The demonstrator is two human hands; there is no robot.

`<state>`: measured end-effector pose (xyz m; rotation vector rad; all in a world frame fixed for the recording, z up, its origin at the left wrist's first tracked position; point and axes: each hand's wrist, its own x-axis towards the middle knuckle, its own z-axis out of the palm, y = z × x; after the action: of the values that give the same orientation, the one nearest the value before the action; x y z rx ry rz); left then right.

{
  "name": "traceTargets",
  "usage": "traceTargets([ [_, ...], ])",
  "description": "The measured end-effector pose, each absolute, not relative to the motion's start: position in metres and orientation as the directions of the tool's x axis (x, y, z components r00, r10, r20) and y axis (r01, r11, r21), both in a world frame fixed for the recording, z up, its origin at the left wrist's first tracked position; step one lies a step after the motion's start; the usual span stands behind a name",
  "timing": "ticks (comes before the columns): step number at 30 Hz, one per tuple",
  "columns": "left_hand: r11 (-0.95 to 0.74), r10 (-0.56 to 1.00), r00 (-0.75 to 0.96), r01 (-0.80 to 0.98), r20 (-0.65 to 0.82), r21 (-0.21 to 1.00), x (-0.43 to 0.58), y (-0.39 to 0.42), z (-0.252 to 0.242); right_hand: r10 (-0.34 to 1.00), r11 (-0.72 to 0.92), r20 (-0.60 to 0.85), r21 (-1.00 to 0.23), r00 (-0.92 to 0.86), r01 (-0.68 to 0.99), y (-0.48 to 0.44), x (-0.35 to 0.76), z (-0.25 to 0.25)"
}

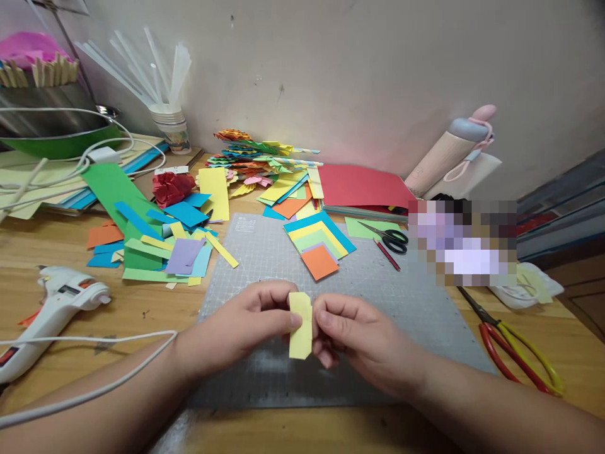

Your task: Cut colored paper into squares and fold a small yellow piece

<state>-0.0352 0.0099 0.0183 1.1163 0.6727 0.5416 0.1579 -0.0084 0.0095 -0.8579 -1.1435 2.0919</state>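
Note:
A small folded strip of pale yellow paper [299, 340] is held upright above the grey cutting mat [265, 384]. My left hand [259, 318] pinches it from the left, with the thumb flat on its front and the fingers behind. My right hand [354, 328] is closed at its right edge, thumb against the curled fingers; the exact contact is partly hidden. Just beyond my hands, a stack of square papers lies on the mat, an orange square [320, 261] on top and a blue sheet [347, 243] at the bottom.
A white glue gun [66, 302] and its cable lie at left, near coloured paper scraps [184, 255]. Black scissors [394, 239] and a red pencil [387, 255] are at the mat's back right. Large red-and-yellow-handled scissors [515, 353] rest at right. A cup of glue sticks [172, 126] stands behind.

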Motion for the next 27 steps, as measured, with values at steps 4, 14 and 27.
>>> traceTargets([
  [4, 0.409, 0.634, 0.737, -0.065, -0.232, 0.91, -0.037, 0.011, 0.019, 0.725, -0.479, -0.236, -0.848, -0.647, -0.227, -0.007, 0.154, 0.0],
  [14, 0.419, 0.605, 0.734, 0.037, -0.309, 0.907, -0.037, 0.012, 0.02, 0.673, -0.503, -0.225, -0.837, -0.705, -0.214, -0.008, 0.157, -0.015],
  [27, 0.321, 0.656, 0.677, 0.149, -0.333, 0.935, -0.027, 0.01, 0.01, 0.887, -0.265, -0.256, -0.964, -0.384, 0.029, -0.011, 0.148, -0.015],
])
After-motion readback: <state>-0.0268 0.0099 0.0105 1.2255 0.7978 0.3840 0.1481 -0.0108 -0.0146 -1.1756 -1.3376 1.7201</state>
